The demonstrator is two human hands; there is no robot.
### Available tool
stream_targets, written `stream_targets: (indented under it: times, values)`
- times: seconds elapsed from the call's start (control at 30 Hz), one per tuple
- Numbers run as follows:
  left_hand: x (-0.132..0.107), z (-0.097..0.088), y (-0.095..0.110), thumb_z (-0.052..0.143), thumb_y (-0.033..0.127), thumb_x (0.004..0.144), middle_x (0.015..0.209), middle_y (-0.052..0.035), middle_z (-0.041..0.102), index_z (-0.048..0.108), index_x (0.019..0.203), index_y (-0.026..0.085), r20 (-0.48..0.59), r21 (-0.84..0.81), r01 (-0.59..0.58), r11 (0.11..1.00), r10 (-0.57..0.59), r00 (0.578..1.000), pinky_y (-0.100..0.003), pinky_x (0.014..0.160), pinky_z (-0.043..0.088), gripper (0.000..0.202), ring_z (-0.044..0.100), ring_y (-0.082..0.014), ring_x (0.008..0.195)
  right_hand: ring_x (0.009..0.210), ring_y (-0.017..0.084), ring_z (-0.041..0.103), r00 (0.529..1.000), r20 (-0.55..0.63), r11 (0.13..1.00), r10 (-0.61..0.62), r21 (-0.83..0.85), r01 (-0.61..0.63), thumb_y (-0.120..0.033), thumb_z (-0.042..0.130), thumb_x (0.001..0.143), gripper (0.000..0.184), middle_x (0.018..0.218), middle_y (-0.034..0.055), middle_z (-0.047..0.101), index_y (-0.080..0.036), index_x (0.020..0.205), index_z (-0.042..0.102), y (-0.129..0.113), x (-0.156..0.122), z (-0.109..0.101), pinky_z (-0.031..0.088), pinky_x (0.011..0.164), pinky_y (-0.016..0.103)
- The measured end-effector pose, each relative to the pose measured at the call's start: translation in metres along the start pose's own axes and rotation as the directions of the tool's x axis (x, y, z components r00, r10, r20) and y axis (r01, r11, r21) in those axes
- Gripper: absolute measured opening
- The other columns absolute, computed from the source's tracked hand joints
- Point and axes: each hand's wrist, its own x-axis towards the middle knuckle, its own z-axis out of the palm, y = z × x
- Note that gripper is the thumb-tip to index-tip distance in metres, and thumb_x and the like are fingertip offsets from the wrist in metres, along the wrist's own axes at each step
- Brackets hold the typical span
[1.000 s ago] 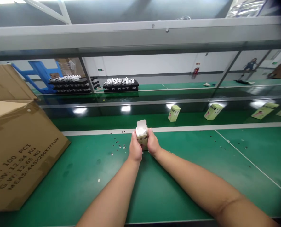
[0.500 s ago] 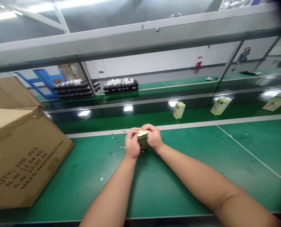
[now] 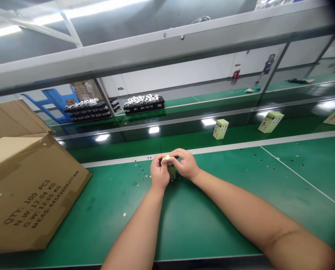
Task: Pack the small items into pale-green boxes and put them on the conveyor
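A small pale-green carton (image 3: 172, 172) stands upright on the green tabletop, between my two hands. Round its left side my left hand (image 3: 159, 173) is closed, the thumb at the top edge. My right hand (image 3: 186, 164) grips the upper right, its fingers and thumb pressing on the top flap. That flap lies nearly down; fingers cover much of it, so whether it is fully tucked in cannot be made out.
A big brown cardboard box (image 3: 40, 195) with open flaps stands at left. Beyond the white strip, similar pale-green cartons (image 3: 221, 129) sit on a dark green belt. Small round dots (image 3: 139, 174) litter the tabletop. Black trays (image 3: 143, 104) of black-and-white items and a walking person (image 3: 266, 67) are farther back.
The carton's top flap, raised and held by both hands before, is now pressed lower. Cartons on the belt have shifted right. The distant person has moved left in view.
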Motion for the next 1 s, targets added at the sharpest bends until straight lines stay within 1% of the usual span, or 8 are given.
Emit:
stream_targets:
  times: [0.1, 0.23, 0.4, 0.53, 0.73, 0.83, 0.93, 1.0]
  values:
    - [-0.003, 0.003, 0.004, 0.042, 0.048, 0.094, 0.095, -0.0066, 0.063, 0.059, 0.095, 0.018, -0.027, 0.004, 0.046, 0.999, -0.046, 0.999, -0.030, 0.083, 0.045, 0.034, 0.060, -0.0183, 0.089, 0.083, 0.019, 0.063, 1.000, 0.016, 0.999, 0.015, -0.051, -0.014, -0.036, 0.056, 0.090, 0.021, 0.088, 0.0052, 0.070, -0.023, 0.087, 0.072, -0.010, -0.002, 0.001, 0.050, 0.078, 0.034]
    - [-0.008, 0.007, 0.008, 0.032, 0.048, 0.097, 0.097, -0.0059, 0.059, 0.056, 0.098, 0.019, -0.066, -0.070, 0.119, 0.990, -0.123, 0.990, -0.030, 0.085, 0.044, 0.037, 0.056, -0.0175, 0.091, 0.097, 0.023, 0.061, 0.993, 0.112, 0.980, -0.025, -0.195, 0.047, -0.034, 0.049, 0.093, 0.025, 0.106, 0.0065, 0.068, -0.026, 0.101, 0.071, -0.017, -0.009, 0.000, 0.046, 0.090, 0.040]
    - [-0.009, 0.008, 0.008, 0.035, 0.040, 0.096, 0.090, -0.0026, 0.056, 0.050, 0.098, 0.020, -0.037, -0.241, 0.230, 0.943, -0.246, 0.969, -0.027, 0.077, 0.046, 0.025, 0.055, -0.0145, 0.080, 0.113, 0.027, 0.055, 0.971, 0.238, 0.962, -0.039, -0.253, 0.101, -0.029, 0.047, 0.092, 0.037, 0.130, 0.0078, 0.057, -0.028, 0.128, 0.057, -0.015, -0.021, 0.000, 0.046, 0.095, 0.042]
    - [-0.006, 0.007, 0.008, 0.042, 0.032, 0.090, 0.090, -0.0010, 0.055, 0.049, 0.099, 0.021, 0.013, -0.279, 0.292, 0.915, -0.300, 0.954, -0.025, 0.073, 0.047, 0.015, 0.056, -0.0131, 0.078, 0.124, 0.029, 0.048, 0.966, 0.254, 0.971, -0.037, -0.220, 0.095, -0.025, 0.054, 0.087, 0.052, 0.139, 0.0105, 0.046, -0.026, 0.138, 0.045, -0.013, -0.032, 0.001, 0.044, 0.102, 0.045]
    - [-0.005, 0.008, -0.009, 0.044, 0.043, 0.091, 0.126, -0.0077, 0.054, 0.045, 0.128, 0.022, -0.080, -0.172, 0.369, 0.913, -0.386, 0.919, -0.033, 0.098, 0.045, 0.042, 0.054, -0.0202, 0.115, 0.120, 0.023, 0.051, 0.950, 0.311, 0.978, 0.027, -0.206, 0.039, -0.024, 0.058, 0.083, 0.050, 0.135, 0.0068, 0.047, -0.029, 0.132, 0.049, -0.004, -0.011, -0.003, 0.046, 0.102, 0.036]
    - [-0.004, 0.013, -0.032, 0.037, 0.055, 0.093, 0.132, -0.0121, 0.052, 0.036, 0.138, 0.022, -0.044, -0.135, 0.531, 0.837, -0.540, 0.840, -0.042, 0.103, 0.044, 0.056, 0.053, -0.0254, 0.122, 0.113, 0.022, 0.056, 0.974, 0.151, 0.932, 0.171, -0.346, -0.110, -0.027, 0.057, 0.085, 0.047, 0.137, 0.0058, 0.044, -0.029, 0.131, 0.050, 0.031, 0.028, -0.016, 0.048, 0.099, 0.035]
    - [-0.002, 0.014, -0.048, 0.041, 0.057, 0.091, 0.138, -0.0113, 0.050, 0.038, 0.139, 0.024, -0.014, -0.066, 0.550, 0.832, -0.552, 0.834, -0.045, 0.107, 0.041, 0.058, 0.050, -0.0270, 0.127, 0.112, 0.024, 0.056, 0.952, -0.080, 0.834, 0.296, -0.465, -0.298, -0.024, 0.052, 0.086, 0.047, 0.144, 0.0083, 0.036, -0.026, 0.133, 0.047, 0.073, 0.068, -0.040, 0.047, 0.099, 0.037]
    - [-0.001, 0.012, -0.051, 0.044, 0.057, 0.089, 0.135, -0.0095, 0.053, 0.043, 0.135, 0.026, 0.013, -0.003, 0.551, 0.835, -0.551, 0.835, -0.046, 0.107, 0.040, 0.055, 0.051, -0.0274, 0.126, 0.112, 0.026, 0.056, 0.906, -0.127, 0.753, 0.404, -0.517, -0.408, -0.021, 0.051, 0.086, 0.050, 0.146, 0.0111, 0.033, -0.024, 0.135, 0.046, 0.096, 0.082, -0.055, 0.046, 0.098, 0.041]
